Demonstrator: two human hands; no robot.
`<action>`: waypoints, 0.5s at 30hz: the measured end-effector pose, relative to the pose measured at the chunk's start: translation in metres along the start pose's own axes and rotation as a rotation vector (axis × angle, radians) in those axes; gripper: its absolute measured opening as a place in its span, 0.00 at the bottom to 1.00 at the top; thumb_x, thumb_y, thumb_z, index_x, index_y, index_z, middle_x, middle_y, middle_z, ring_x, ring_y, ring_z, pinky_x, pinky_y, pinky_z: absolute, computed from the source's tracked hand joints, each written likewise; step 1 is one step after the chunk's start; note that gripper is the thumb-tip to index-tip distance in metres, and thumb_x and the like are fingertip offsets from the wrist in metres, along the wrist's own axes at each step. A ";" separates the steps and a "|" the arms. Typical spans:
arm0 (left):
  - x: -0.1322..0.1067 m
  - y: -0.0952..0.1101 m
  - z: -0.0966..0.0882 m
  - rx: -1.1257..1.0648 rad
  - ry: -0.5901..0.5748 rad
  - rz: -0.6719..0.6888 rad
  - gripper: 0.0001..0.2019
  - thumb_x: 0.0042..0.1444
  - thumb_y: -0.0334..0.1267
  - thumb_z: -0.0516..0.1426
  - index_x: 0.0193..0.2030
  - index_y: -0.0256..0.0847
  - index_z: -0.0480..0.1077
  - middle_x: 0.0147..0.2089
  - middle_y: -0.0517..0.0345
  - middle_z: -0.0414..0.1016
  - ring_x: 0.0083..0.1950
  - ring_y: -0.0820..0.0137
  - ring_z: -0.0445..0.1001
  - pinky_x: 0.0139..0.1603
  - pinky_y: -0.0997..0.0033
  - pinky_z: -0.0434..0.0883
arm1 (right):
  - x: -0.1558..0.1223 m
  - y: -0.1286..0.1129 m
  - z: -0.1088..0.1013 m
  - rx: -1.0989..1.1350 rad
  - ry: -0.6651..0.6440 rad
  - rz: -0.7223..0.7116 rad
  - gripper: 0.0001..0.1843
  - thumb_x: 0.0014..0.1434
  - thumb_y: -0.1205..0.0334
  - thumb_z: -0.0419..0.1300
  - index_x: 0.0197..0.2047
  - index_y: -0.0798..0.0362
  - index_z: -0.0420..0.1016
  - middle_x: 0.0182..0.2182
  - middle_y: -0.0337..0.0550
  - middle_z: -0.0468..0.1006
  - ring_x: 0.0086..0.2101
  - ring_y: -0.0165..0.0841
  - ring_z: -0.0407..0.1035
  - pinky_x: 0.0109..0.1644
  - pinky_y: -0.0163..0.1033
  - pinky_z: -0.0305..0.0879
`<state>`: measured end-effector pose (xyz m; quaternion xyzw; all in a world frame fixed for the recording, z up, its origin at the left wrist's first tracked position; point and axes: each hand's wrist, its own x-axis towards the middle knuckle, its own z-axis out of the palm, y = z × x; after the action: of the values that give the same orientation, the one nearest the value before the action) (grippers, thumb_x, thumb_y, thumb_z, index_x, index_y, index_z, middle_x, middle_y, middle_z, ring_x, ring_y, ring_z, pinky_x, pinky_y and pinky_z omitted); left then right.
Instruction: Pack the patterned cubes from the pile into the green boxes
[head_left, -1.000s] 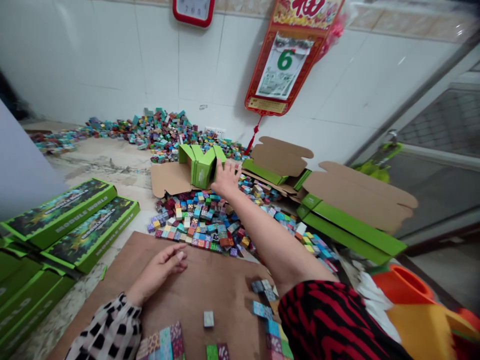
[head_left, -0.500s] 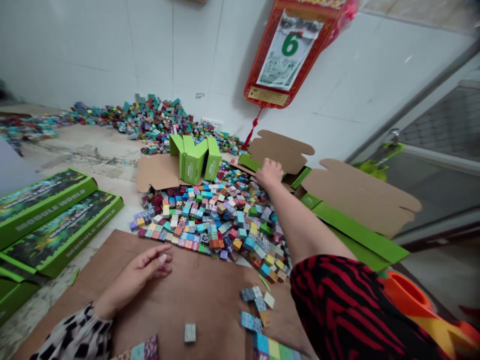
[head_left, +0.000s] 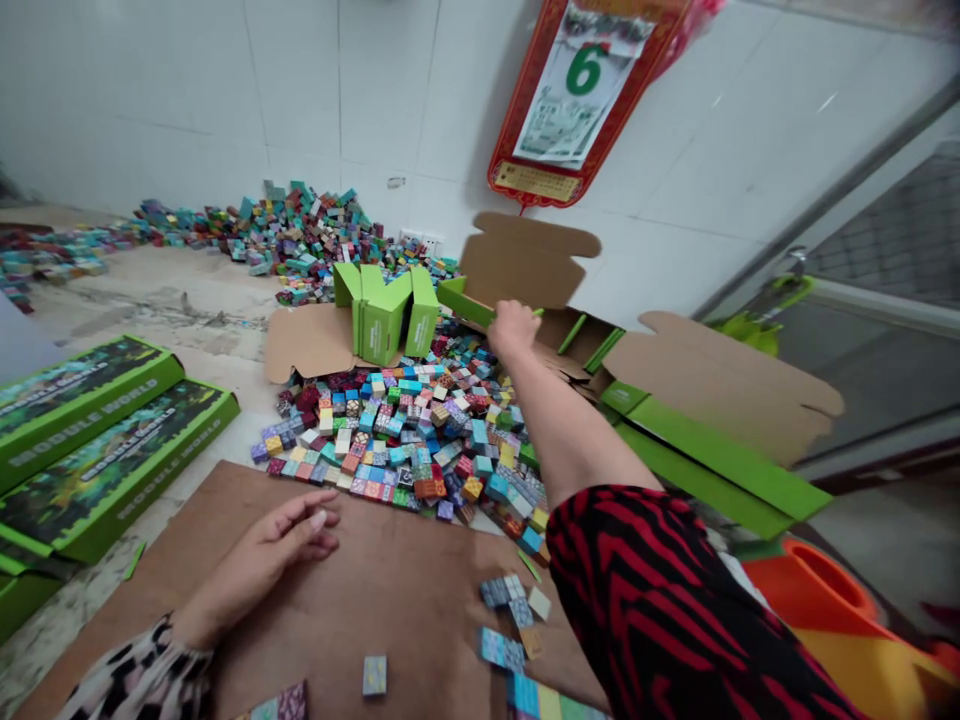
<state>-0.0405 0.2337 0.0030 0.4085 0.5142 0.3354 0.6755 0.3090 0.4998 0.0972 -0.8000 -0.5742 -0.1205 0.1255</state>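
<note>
My right hand (head_left: 514, 330) reaches forward and is closed on the edge of an open green cardboard box (head_left: 465, 303), whose brown flap (head_left: 529, 255) stands up against the wall. My left hand (head_left: 296, 530) hovers or rests over the brown board (head_left: 337, 590), fingers loosely curled and apart, with nothing in it. Between the hands spreads a heap of small coloured printed blocks (head_left: 405, 430). A single grey block (head_left: 374, 676) lies on the board, and a few blue and white blocks (head_left: 510, 595) sit to its right.
Closed green boxes (head_left: 142, 470) are stacked at left. A folded green box (head_left: 386, 315) stands behind the heap. Another open green box (head_left: 705, 470) lies at right, near an orange plastic object (head_left: 817, 580). More blocks (head_left: 300, 235) pile along the wall, below a red calendar (head_left: 585, 100).
My right hand has moved a little left and farther away, and the green box it grips has shifted left with its flap rising. My left hand stays nearly still.
</note>
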 end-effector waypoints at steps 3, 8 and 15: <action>-0.002 0.003 0.002 0.005 0.019 -0.007 0.38 0.40 0.60 0.66 0.56 0.40 0.68 0.47 0.50 0.74 0.42 0.65 0.76 0.47 0.64 0.72 | -0.001 -0.032 0.003 0.050 0.005 -0.092 0.22 0.61 0.72 0.44 0.53 0.53 0.72 0.50 0.55 0.71 0.51 0.43 0.63 0.52 0.50 0.59; -0.001 0.003 0.002 -0.002 0.037 -0.012 0.38 0.39 0.60 0.66 0.55 0.41 0.69 0.47 0.50 0.75 0.42 0.64 0.76 0.48 0.62 0.72 | -0.011 -0.058 0.015 0.131 -0.048 -0.301 0.28 0.56 0.73 0.49 0.59 0.49 0.68 0.52 0.48 0.70 0.49 0.38 0.65 0.52 0.42 0.62; 0.000 0.001 0.001 -0.011 0.035 -0.008 0.37 0.40 0.60 0.66 0.55 0.42 0.70 0.47 0.49 0.75 0.41 0.64 0.76 0.47 0.62 0.73 | -0.021 -0.025 0.014 0.113 0.063 -0.118 0.26 0.64 0.66 0.40 0.63 0.51 0.61 0.60 0.52 0.60 0.56 0.42 0.56 0.56 0.46 0.57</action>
<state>-0.0396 0.2343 0.0040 0.3968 0.5256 0.3428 0.6699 0.2797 0.4931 0.0786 -0.7522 -0.6221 -0.1204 0.1810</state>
